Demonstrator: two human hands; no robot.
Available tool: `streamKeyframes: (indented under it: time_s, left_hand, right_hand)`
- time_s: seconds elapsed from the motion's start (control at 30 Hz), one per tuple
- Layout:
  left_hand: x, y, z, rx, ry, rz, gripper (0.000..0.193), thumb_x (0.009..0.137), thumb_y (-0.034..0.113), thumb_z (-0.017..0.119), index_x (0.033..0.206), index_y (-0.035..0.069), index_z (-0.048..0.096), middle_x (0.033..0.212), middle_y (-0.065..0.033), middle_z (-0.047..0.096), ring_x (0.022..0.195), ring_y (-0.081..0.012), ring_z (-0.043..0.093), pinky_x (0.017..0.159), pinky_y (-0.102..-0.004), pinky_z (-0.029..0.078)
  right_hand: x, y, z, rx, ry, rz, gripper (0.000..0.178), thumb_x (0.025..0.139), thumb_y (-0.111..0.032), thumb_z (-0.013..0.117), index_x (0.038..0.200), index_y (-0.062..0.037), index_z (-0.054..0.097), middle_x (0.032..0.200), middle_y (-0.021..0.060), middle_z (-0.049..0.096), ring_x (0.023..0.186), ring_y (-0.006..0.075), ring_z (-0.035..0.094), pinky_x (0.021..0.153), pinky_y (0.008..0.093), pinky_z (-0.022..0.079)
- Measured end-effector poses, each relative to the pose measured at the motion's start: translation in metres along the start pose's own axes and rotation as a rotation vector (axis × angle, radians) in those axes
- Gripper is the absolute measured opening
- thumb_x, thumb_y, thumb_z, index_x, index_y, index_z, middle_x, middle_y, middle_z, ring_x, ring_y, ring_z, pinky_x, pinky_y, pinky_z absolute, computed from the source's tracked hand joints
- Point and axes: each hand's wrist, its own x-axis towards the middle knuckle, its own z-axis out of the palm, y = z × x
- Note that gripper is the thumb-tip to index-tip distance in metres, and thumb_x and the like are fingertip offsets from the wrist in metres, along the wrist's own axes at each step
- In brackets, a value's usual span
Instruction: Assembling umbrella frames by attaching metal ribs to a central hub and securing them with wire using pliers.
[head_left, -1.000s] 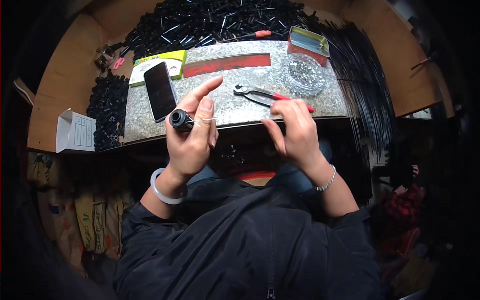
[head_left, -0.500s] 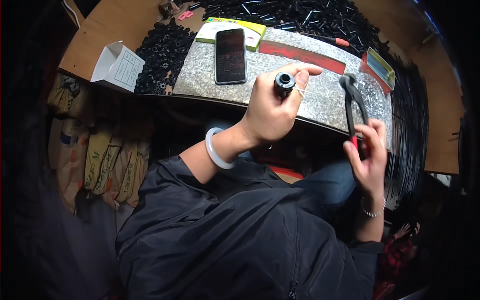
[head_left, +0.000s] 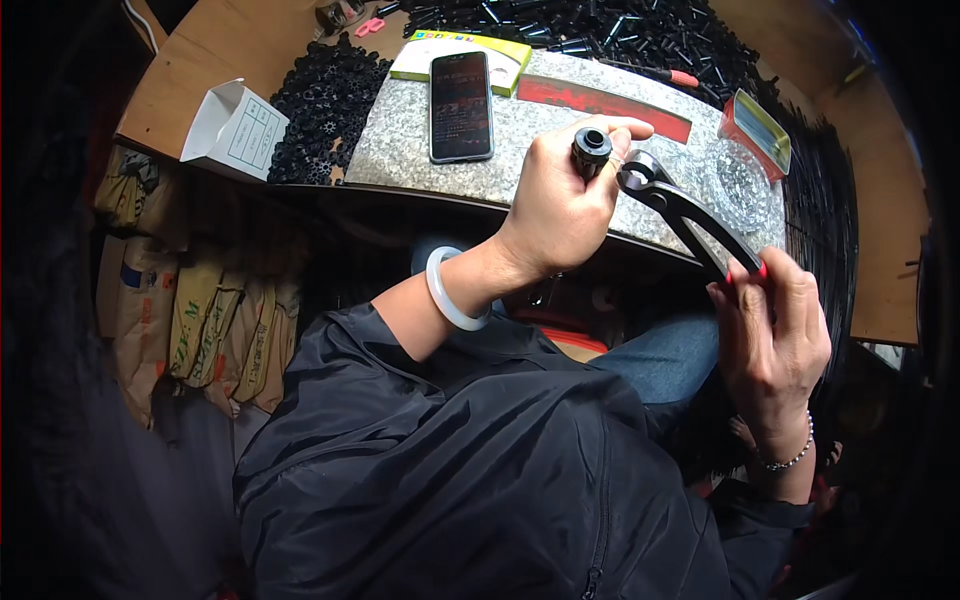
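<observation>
My left hand (head_left: 560, 215) is closed around a black cylindrical part (head_left: 592, 152), its round hollow end facing up. A thin pale wire or strand (head_left: 618, 163) shows beside my left thumb. My right hand (head_left: 775, 335) grips the handles of a pair of black end-cutting pincers (head_left: 690, 207), with red showing at the grips. The pincers reach left and up, so their jaws lie right by my left thumb and the strand. Whether the jaws touch the strand I cannot tell.
On the speckled grey board (head_left: 400, 130) lie a phone (head_left: 462, 110), a yellow-green box (head_left: 510, 60), a red strip (head_left: 600, 105), a coil of clear or silvery strand (head_left: 738, 185) and an opened red box (head_left: 757, 135). Black parts (head_left: 560, 25) pile up behind; a white carton (head_left: 232, 130) stands left.
My right hand has moved right and down, turning the pincers so their jaws swing left to my left hand. My left hand has shifted slightly right with the black part.
</observation>
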Motion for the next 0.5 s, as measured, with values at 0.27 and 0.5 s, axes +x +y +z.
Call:
streamKeyframes:
  time_s: [0.27,0.5]
  left_hand:
    - [-0.009,0.015,-0.001,-0.101,-0.113,-0.032,0.030,0.097,0.019,0.045,0.106,-0.004,0.063,0.049,0.0111,0.038,0.046,0.0026,0.032,0.042,-0.0190,0.022]
    - [-0.011,0.015,-0.003,-0.041,-0.094,-0.017,0.029,0.097,0.020,0.046,0.106,-0.002,0.063,0.051,0.0110,0.039,0.048,0.0031,0.032,0.043,-0.0186,0.022]
  right_hand:
    - [-0.006,0.012,-0.015,1.539,-0.833,0.757,0.024,0.073,-0.003,0.073,0.076,-0.0032,0.049,0.059,0.0061,0.056,0.046,0.0118,0.054,0.045,0.0247,0.044]
    - [-0.033,-0.005,0.013,0.780,-0.353,0.295,0.061,0.075,0.004,0.063,0.127,-0.0002,0.033,0.087,0.0088,0.050,0.075,0.0150,0.052,0.067,0.0286,0.044]
